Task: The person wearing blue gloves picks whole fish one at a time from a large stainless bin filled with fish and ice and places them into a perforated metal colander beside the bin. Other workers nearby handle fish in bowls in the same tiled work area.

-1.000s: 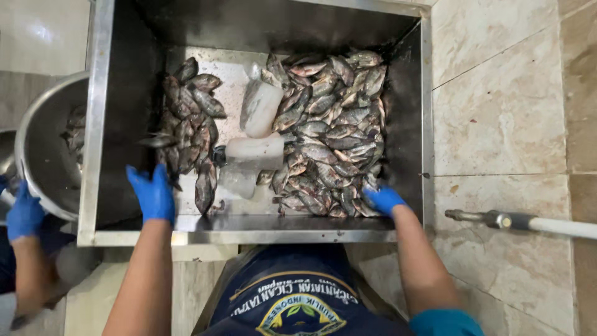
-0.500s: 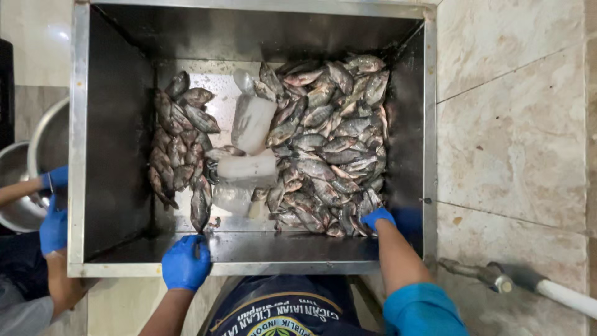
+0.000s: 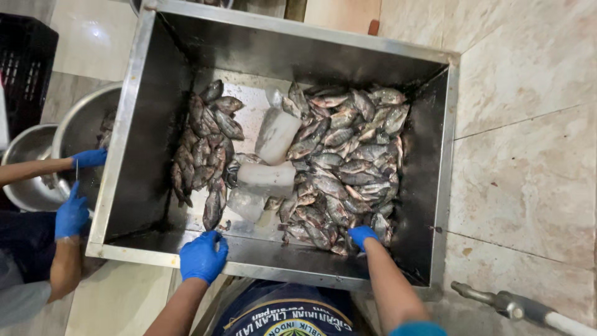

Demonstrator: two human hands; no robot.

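Left hand (image 3: 203,256) on steel tub (image 3: 134,112) rim; right hand (image 3: 362,236) on fish (image 3: 348,155)

There was a single view, from a camera worn on the person's head, and it looked almost straight down. It sat close above a deep steel tank (image 3: 140,124), whose four walls filled most of the frame and sloped inward to the floor of fish (image 3: 348,168) far below. The wearer's own forearms and both blue-gloved hands entered from the bottom edge. Tiled floor (image 3: 528,124) showed on the right, and metal bowls (image 3: 37,168) were cut off at the left edge.
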